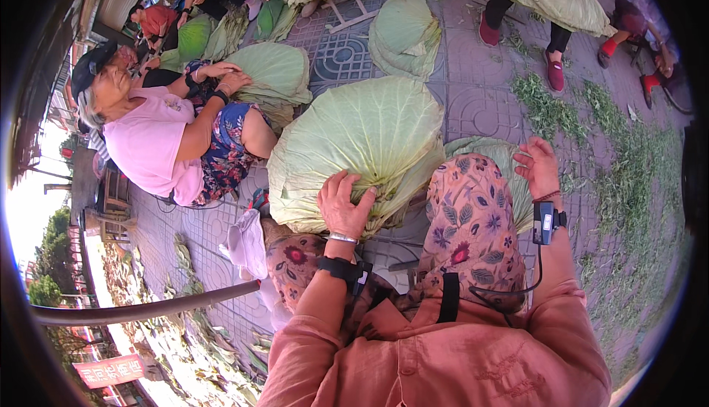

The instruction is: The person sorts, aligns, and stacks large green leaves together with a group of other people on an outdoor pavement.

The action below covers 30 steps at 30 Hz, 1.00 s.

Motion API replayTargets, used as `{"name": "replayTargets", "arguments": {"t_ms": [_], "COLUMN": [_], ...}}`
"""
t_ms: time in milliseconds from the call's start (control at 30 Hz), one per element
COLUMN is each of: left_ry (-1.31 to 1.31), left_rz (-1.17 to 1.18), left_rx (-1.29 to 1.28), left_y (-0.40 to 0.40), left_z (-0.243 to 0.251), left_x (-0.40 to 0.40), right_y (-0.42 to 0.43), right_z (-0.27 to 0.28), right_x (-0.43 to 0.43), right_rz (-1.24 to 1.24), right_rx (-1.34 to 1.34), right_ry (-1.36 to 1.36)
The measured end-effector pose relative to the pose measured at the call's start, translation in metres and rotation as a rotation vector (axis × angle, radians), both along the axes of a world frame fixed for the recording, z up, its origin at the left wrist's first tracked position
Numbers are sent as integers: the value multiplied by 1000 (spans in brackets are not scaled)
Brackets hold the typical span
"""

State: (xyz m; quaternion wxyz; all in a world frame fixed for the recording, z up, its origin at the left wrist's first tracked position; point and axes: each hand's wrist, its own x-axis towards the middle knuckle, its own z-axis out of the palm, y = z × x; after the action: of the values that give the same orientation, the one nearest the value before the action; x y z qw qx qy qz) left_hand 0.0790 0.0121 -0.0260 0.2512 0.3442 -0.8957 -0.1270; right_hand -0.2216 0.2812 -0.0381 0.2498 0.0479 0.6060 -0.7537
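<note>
A broad stack of pale green, dried-looking leaves [360, 130] lies before me, over my left knee. My left hand [344, 202] rests on its near edge with fingers spread, by the gathered stem ends; whether it grips a leaf is hard to tell. To the right, my right hand [537, 166] is raised beside my right knee, fingers loosely curled and apart, holding nothing. Below and left of it, another pale leaf pile [487, 146] shows partly behind the knee. Both wrists wear strapped devices, the right one with a cable.
On the left a seated person [160, 130] handles a similar leaf stack [271, 72]. Another stack [405, 36] lies on the paving ahead, near a wooden stool frame [346, 11]. Several people sit or stand beyond. Shredded greens [626, 169] cover the ground at right; a dark rail [149, 310] crosses lower left.
</note>
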Motion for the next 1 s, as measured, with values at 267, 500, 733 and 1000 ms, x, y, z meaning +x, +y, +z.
{"name": "replayTargets", "arguments": {"t_ms": [267, 500, 733, 1000], "left_ry": [264, 457, 334, 214], "left_rz": [63, -34, -189, -246], "left_rx": [98, 165, -16, 91], "left_y": [-6, -4, 7, 13], "left_z": [-1, 13, 29, 34], "left_x": [10, 18, 28, 32], "right_y": [-89, -150, -175, -182], "right_z": [104, 89, 95, 82], "right_x": [111, 163, 180, 167], "right_rz": [742, 835, 741, 587], "right_rx": [-212, -194, -3, 160], "right_ry": [-143, -335, -65, 122]}}
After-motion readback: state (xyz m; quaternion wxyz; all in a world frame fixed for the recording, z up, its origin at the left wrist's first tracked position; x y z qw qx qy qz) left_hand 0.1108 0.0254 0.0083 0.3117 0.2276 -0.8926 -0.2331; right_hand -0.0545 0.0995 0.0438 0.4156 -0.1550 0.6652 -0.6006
